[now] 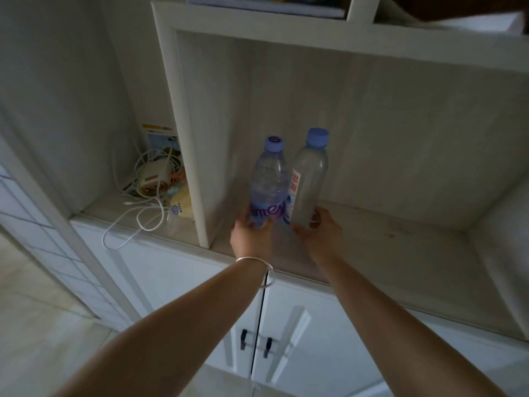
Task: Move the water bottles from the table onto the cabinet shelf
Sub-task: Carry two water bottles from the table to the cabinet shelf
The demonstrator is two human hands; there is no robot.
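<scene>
Gripping one bottle each, both hands reach into the large open shelf (386,233) at the centre of the frame. The left hand (252,234) curls its fingers round the base of the purple-label bottle (269,181), which stands upright with a lilac cap. The right hand (322,232) holds the lower part of the white-label bottle (310,181), thumb on one side and fingers on the other; this bottle has a blue cap and red characters on its label. The two bottles stand side by side, touching or nearly touching, near the front left of the shelf. Whether their bases rest on the shelf cannot be told. A bracelet (259,267) sits on the left wrist. At the left of the frame, a narrower compartment holds tangled white cables (137,222) and a cream device (156,179). Below the shelf, two white doors (329,353) carry dark handles (243,339).
</scene>
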